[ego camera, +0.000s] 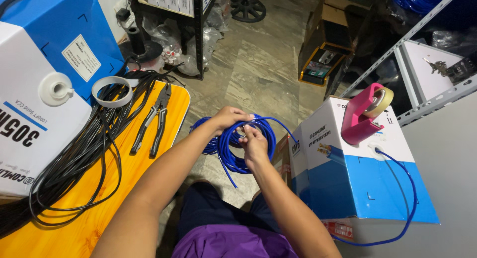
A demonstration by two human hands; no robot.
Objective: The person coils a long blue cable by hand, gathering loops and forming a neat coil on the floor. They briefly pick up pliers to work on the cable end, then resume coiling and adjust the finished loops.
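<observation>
Head view: pliers point(153, 123) beside black cable point(84, 153)

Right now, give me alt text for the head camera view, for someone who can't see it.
Seen from above, a person's left hand and right hand grip a coil of blue cable over their lap. At left, black cable, pliers and a tape roll lie on an orange table; at right, a pink tape dispenser sits on a blue-and-white cable box.
</observation>
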